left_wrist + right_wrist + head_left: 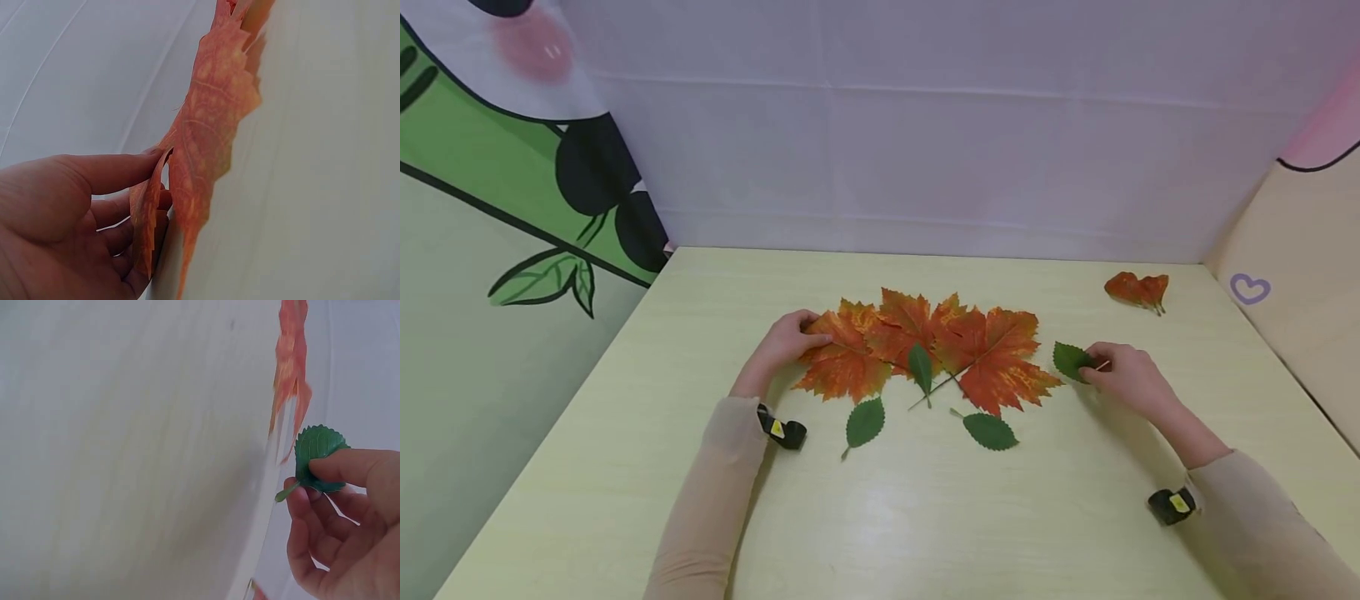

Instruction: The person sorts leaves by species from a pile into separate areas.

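On the table, several orange maple leaves (1000, 354) overlap in a row. My left hand (784, 340) pinches the edge of the leftmost maple leaf (848, 354); the left wrist view shows thumb and fingers on either side of that leaf (206, 119). To the right of the row, my right hand (1131, 377) pinches a small green leaf (1070, 361), held between thumb and fingers in the right wrist view (319, 447). One green leaf (920, 368) lies over the maple leaves. Two others, a left one (866, 422) and a right one (990, 432), lie just in front of them.
A small orange-brown leaf piece (1138, 290) lies near the table's back right corner. A pale cloth backdrop (925, 167) rises behind the table (865, 525). Printed side panels stand left and right.
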Demonstrator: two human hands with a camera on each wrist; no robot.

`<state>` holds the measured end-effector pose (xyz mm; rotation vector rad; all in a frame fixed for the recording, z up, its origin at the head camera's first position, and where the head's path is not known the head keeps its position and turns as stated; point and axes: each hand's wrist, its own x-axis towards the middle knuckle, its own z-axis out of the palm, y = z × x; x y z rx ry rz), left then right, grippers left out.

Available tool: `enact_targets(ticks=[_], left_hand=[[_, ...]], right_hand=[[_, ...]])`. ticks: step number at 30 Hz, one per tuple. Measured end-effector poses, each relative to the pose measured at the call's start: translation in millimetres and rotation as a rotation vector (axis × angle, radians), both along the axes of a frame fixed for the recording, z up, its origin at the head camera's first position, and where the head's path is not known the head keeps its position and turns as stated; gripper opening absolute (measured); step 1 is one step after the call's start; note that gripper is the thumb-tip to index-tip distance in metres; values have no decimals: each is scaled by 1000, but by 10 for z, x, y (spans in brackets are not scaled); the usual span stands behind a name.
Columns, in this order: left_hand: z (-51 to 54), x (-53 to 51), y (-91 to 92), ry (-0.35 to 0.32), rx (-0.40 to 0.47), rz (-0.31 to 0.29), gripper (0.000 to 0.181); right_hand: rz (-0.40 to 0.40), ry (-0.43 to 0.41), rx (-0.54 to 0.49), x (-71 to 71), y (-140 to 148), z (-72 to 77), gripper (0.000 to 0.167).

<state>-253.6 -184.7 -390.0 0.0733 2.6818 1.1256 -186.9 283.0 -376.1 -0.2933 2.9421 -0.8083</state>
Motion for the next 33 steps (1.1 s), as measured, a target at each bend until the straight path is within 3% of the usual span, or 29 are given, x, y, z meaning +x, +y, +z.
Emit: enact_targets(ticks=[7,20,33], left_hand=[[-21,-3,-3,-6,0,3,44],[-11,-5,-7,-1,6,-2,44],[-19,-19,-18,-12,-1,-2,45]], right_hand=[[-76,26,46,-129,368,-66,28],[-244,32,73,-287,1020,-41,41],[-316,-117,127,-375,1448,-11,55]])
